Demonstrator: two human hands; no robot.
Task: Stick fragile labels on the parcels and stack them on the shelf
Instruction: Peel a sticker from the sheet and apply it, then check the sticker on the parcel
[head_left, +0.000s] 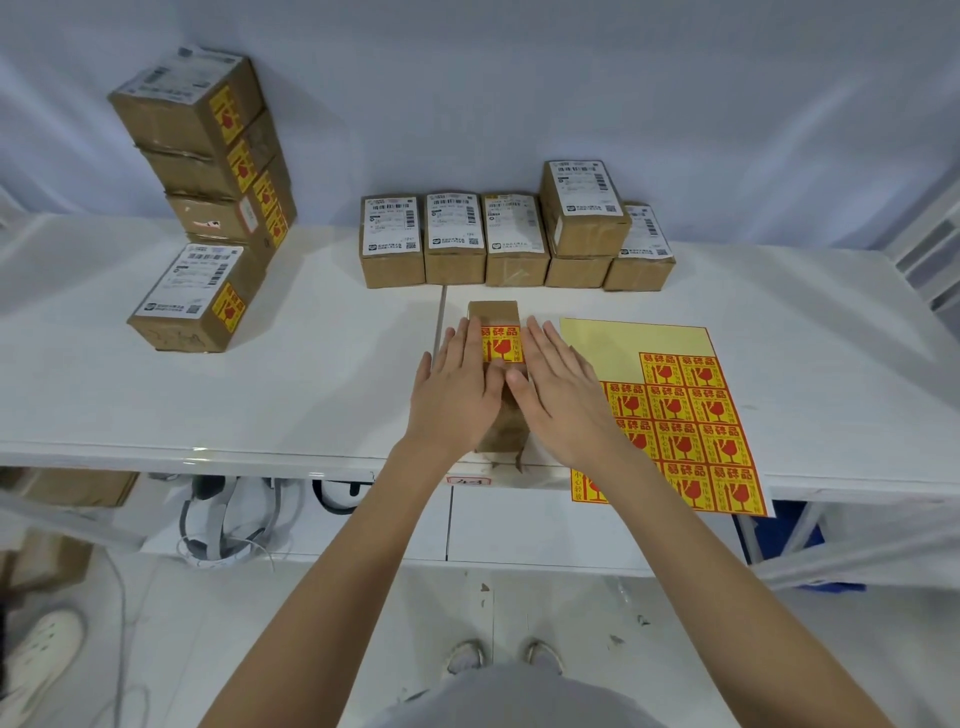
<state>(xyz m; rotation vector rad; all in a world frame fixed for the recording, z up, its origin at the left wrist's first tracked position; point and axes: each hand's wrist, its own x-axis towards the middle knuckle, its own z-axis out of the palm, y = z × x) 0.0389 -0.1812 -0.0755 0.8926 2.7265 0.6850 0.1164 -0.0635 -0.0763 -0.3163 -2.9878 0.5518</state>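
1. The left hand (460, 387) and right hand (558, 387) lay flat, fingers straight, pressing a fragile label (500, 344) onto the box (496, 317) between them, near the table (311, 395) edge.
2. A label sheet (685, 415) lay just right of the box.
3. A row of boxes (514, 241) stood farther back.
4. Labelled boxes (208, 171) were stacked far left.
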